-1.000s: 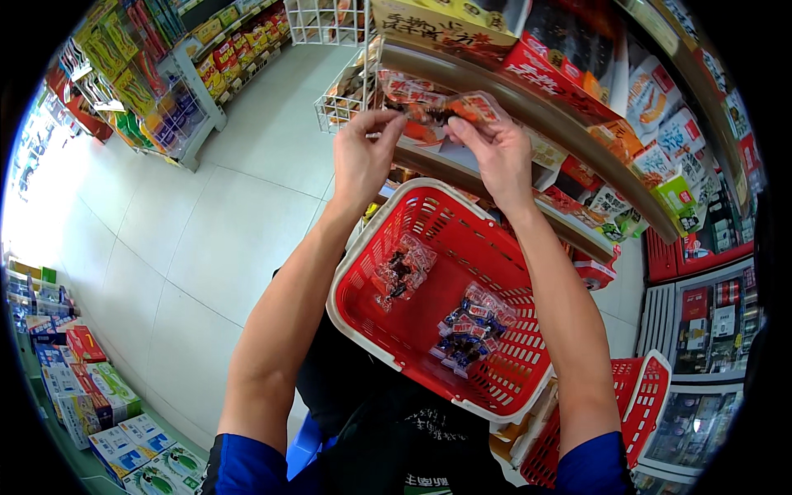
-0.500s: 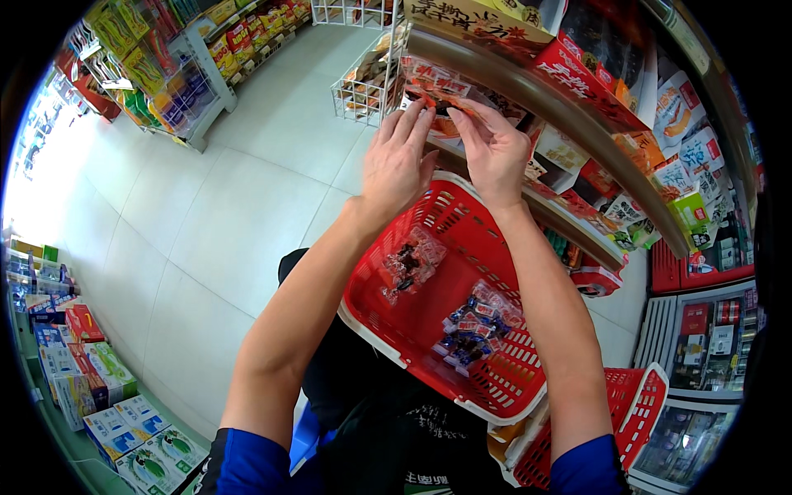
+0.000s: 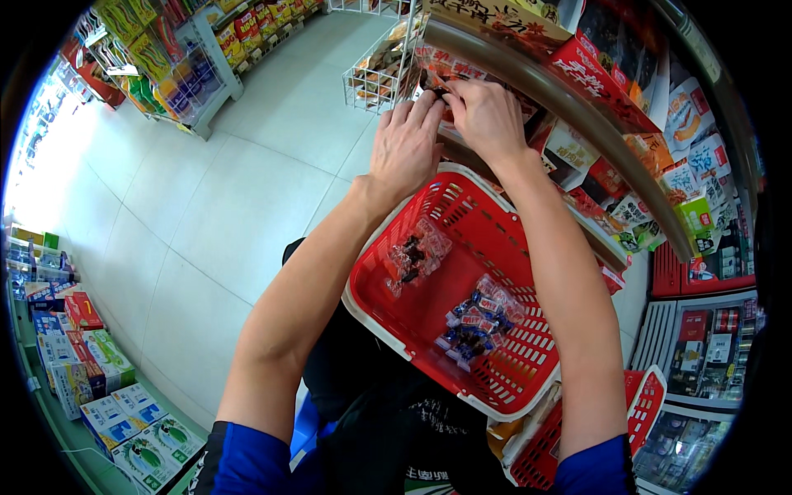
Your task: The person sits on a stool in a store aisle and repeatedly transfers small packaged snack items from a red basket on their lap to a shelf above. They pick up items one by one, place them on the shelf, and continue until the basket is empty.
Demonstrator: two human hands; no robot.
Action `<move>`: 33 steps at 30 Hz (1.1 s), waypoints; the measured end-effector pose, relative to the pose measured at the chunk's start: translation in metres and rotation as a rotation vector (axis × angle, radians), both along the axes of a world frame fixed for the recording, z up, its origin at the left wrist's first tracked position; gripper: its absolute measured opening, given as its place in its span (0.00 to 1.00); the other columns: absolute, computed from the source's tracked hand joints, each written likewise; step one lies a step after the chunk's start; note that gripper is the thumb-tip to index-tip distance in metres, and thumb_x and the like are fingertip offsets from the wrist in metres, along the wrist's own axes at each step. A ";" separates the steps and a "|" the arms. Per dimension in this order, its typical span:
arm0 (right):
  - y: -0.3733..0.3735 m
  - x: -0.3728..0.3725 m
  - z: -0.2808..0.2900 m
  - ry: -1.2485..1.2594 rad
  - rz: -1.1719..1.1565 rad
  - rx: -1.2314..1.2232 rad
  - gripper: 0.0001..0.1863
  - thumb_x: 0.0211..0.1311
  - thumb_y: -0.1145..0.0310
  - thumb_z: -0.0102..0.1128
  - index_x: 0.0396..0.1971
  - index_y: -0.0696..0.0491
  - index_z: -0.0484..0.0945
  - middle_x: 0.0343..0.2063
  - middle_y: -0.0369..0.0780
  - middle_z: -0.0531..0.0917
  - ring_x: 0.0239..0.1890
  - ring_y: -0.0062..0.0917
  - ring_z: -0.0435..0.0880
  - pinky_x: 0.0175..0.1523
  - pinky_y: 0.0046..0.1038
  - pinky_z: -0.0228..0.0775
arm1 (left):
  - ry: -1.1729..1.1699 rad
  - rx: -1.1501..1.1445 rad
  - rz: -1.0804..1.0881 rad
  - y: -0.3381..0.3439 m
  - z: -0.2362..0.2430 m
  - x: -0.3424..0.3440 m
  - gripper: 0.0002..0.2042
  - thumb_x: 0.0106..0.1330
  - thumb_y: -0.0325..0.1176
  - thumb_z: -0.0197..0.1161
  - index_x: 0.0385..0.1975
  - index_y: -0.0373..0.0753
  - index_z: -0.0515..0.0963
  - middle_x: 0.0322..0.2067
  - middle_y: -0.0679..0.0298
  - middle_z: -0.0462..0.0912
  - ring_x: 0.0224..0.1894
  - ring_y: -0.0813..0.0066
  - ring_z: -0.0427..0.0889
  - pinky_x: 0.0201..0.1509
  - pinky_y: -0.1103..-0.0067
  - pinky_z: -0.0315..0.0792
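In front of me, at a shelf edge, my left hand and my right hand meet with their fingertips close together. Between them is a small dark and reddish wrapped snack, partly hidden by the fingers. Both hands are closed on it, the right one in a pinch. Behind it lie more red and clear snack packets on the shelf. Below my hands, a red shopping basket with a white rim holds a pile of clear, dark-filled packets and a pile of blue-and-red wrapped packets.
A curved brown shelf rail runs beside my right hand, with boxed and bagged snacks behind it. To its left hangs a white wire basket. A second red basket stands at lower right. Boxed drinks fill a low shelf at left.
My right hand has turned and its fingers have drawn in toward the left fingertips. The wrapped snack now shows darker and less red between them. The view has shifted slightly.
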State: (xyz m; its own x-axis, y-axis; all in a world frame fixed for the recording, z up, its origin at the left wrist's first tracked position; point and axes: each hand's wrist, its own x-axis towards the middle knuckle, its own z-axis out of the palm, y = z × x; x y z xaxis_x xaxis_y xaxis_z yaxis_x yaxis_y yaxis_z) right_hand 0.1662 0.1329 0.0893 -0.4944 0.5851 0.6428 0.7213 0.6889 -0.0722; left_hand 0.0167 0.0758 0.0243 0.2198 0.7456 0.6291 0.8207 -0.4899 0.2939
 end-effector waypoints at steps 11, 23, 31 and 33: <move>0.010 -0.006 0.000 0.082 -0.152 -0.068 0.14 0.61 0.56 0.65 0.33 0.52 0.87 0.26 0.45 0.86 0.31 0.43 0.85 0.36 0.37 0.76 | 0.060 -0.026 0.014 -0.001 0.000 -0.003 0.32 0.54 0.32 0.69 0.62 0.36 0.67 0.64 0.53 0.67 0.62 0.54 0.69 0.64 0.62 0.65; -0.139 0.055 -0.111 0.484 0.021 -0.557 0.12 0.61 0.72 0.64 0.44 0.56 0.81 0.31 0.48 0.86 0.32 0.38 0.87 0.36 0.34 0.78 | 0.294 -0.377 -0.349 -0.058 -0.025 0.011 0.09 0.60 0.30 0.62 0.38 0.33 0.80 0.39 0.52 0.82 0.41 0.52 0.84 0.46 0.64 0.79; -0.162 0.055 -0.257 0.341 -0.610 -0.919 0.26 0.54 0.55 0.72 0.51 0.48 0.77 0.43 0.41 0.81 0.48 0.35 0.82 0.49 0.39 0.74 | 0.702 -1.017 -0.409 -0.087 -0.098 0.047 0.13 0.62 0.31 0.61 0.44 0.36 0.83 0.42 0.50 0.86 0.47 0.55 0.86 0.51 0.63 0.80; -0.160 0.043 -0.250 0.326 -0.646 -0.975 0.22 0.54 0.56 0.72 0.48 0.46 0.79 0.43 0.39 0.82 0.47 0.34 0.82 0.48 0.38 0.74 | 0.777 -1.108 -0.382 -0.084 -0.118 0.046 0.14 0.61 0.32 0.62 0.46 0.37 0.83 0.44 0.51 0.86 0.48 0.56 0.86 0.52 0.64 0.79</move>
